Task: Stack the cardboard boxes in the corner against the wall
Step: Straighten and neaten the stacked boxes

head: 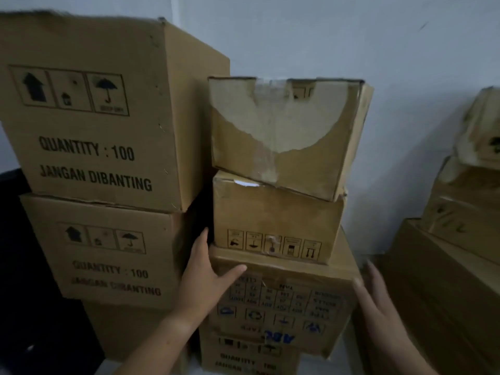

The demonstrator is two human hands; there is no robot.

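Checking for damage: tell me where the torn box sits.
Head view, centre: the torn box tops the middle stack, tilted, right of the QUANTITY 100 boxes.

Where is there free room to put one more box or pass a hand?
Free: the gap at the wall between the middle stack and the right stack. Crowded: the dark slit between left stack and middle stack, where the left hand reaches.
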